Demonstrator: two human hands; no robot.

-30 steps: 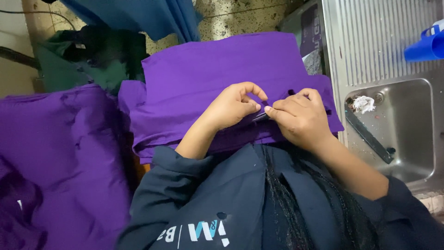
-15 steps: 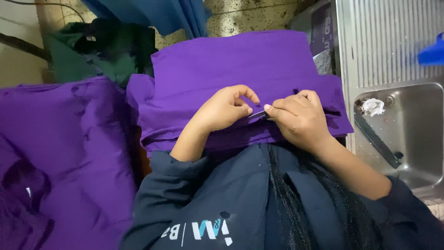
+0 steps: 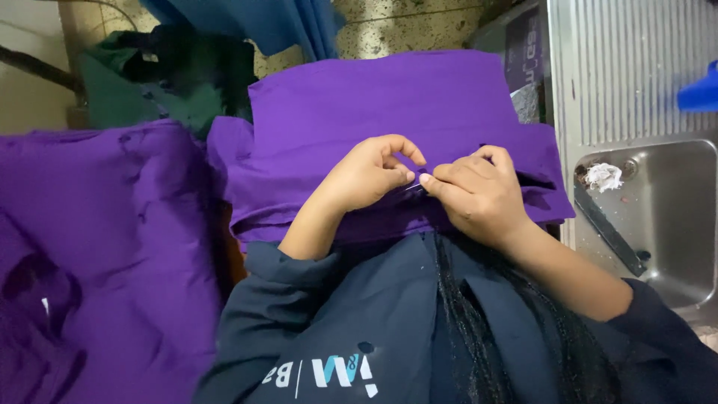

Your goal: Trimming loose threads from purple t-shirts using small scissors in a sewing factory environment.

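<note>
- Hands meet at the near edge of a folded purple fabric stack (image 3: 389, 105); the left hand (image 3: 366, 176) and right hand (image 3: 479, 198) face each other, fingertips almost touching, which suits fine pinching work rather than lifting.
- Left hand: thumb and forefinger curl into a ring, the tips pressed together on a small fold of the purple cloth just at the fingertips; the other fingers are bent loosely behind.
- Right hand: fingers bunched and clenched toward the left hand's tips, pinching something thin and pale between them; whether it is a thread, a needle or a tag is too small to tell.
- Purple fabric lies flat directly beneath and beyond the fingers, its near hem under both palms, so the weight of the hands likely keeps the layers from sliding.
- Beside the left hand's knuckles, well apart, a loose heap of more purple cloth (image 3: 97, 247) sags in folds.
- Beyond the fingertips, past the stack's far edge, dark green cloth (image 3: 149, 82) and blue cloth (image 3: 284, 22) hang over a speckled floor.
- Off the right hand's outer side sits a steel sink (image 3: 666, 224) with a white crumpled scrap (image 3: 602, 177) near its drain and a ridged draining board above.
- Dark blue sleeves (image 3: 299, 299) cover both forearms up to the bare wrists.
</note>
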